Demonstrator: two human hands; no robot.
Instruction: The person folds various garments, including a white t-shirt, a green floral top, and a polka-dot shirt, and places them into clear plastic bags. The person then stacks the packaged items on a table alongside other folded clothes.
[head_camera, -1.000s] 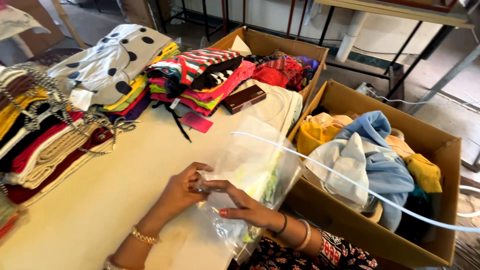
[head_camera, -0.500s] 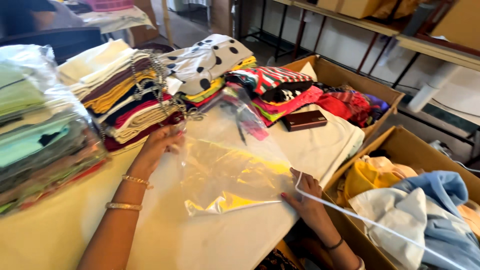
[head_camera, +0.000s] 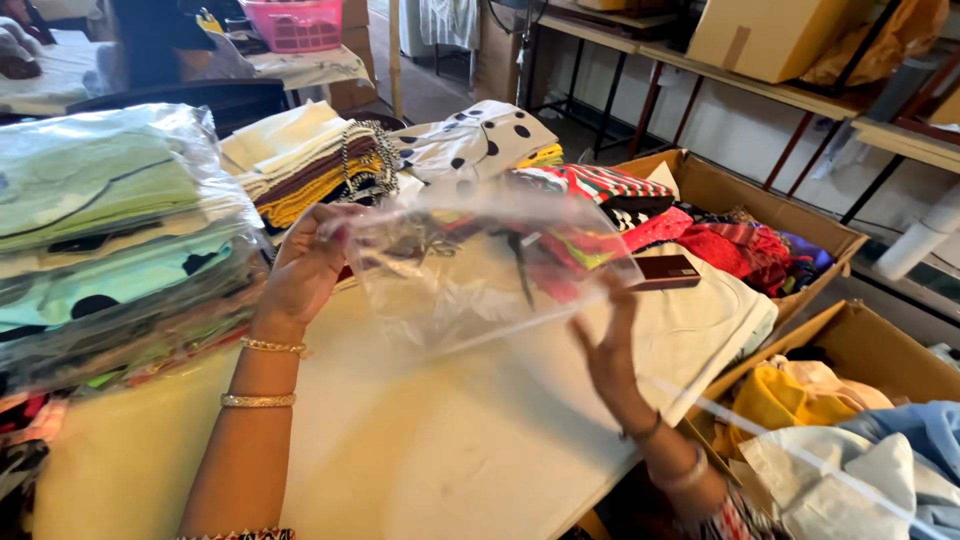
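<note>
A clear plastic bag (head_camera: 480, 270) is lifted above the pale table (head_camera: 420, 450), stretched between both my hands. My left hand (head_camera: 305, 265) grips its left edge, fingers closed around the film. My right hand (head_camera: 610, 350) holds the bag's lower right edge with fingers pointing up. Through the bag I see folded coloured clothes and black scissors (head_camera: 520, 265) lying on the table behind it. The bag looks empty.
Bagged folded clothes (head_camera: 110, 230) are stacked at left. Folded garments (head_camera: 310, 165), a polka-dot cloth (head_camera: 480, 140) and a dark box (head_camera: 665, 270) lie beyond. Cardboard boxes (head_camera: 830, 240) of clothes stand at right. A person sits at the far left (head_camera: 150, 40).
The bag has been raised off the table and spread wider. My left hand moved up and right, my right hand lifted to its lower edge. My view has swung left.
</note>
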